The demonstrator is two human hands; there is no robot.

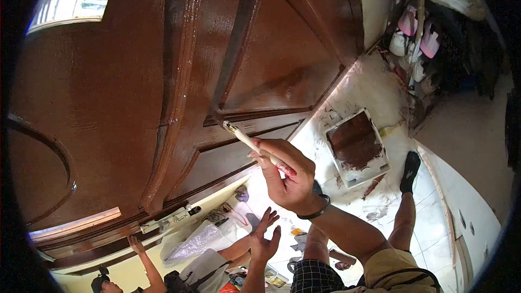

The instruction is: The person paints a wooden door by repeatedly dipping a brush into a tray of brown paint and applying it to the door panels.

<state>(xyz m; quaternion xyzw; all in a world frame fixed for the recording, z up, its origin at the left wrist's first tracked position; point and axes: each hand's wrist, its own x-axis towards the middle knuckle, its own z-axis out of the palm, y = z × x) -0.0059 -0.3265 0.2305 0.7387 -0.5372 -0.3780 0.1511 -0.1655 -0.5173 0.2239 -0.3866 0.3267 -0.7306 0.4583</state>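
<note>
My right hand [287,176], with a black band at the wrist, grips a thin brush [247,141] by its pale handle. The brush tip touches the glossy brown panelled door [163,76] at a groove between two panels. My left hand [264,237] hangs lower down, fingers spread, holding nothing and touching nothing. The door fills the left and top of the view, and its surface looks wet and shiny.
A white tray of brown paint [355,146] lies on the stained tiled floor to the right. My black-socked foot [411,171] stands near it. Shoes [412,27] are piled at the upper right. Another person's hand [135,244] reaches to the door's lower edge, amid cables and plastic wrap [195,241].
</note>
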